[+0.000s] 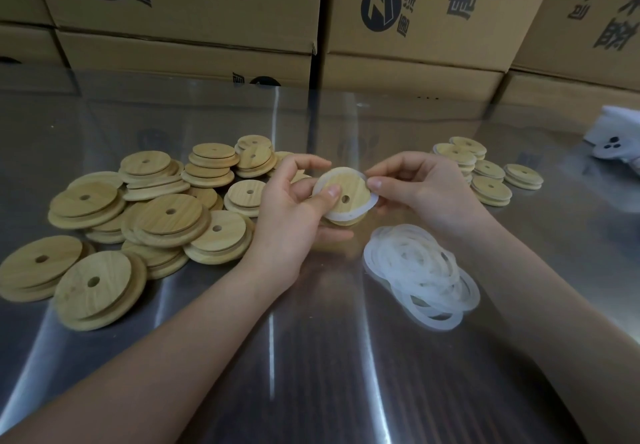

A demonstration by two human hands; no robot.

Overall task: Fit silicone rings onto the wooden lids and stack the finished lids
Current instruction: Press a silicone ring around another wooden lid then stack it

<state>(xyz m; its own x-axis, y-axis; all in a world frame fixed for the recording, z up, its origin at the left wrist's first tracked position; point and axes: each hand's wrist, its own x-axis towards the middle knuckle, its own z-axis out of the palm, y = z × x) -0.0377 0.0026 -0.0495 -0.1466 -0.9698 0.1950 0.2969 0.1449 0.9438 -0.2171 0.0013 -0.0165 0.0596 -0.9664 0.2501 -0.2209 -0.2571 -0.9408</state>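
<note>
Above the table, the left hand grips a lid, thumb on its face, while the right hand pinches the ring at the lid's right edge, seemingly part-seated.

A shiny steel bench streaked with glare — behind it, stacked brown cardboard boxes printed with dark logos.

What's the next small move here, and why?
Probably slide the right hand along the rim, pressing the silicone ring down around the wooden lid. The left hand grips the lid, thumb on its face; the right pinches the ring at the right edge, and the ring's lower right stands off the wood, so it looks unseated.
</note>
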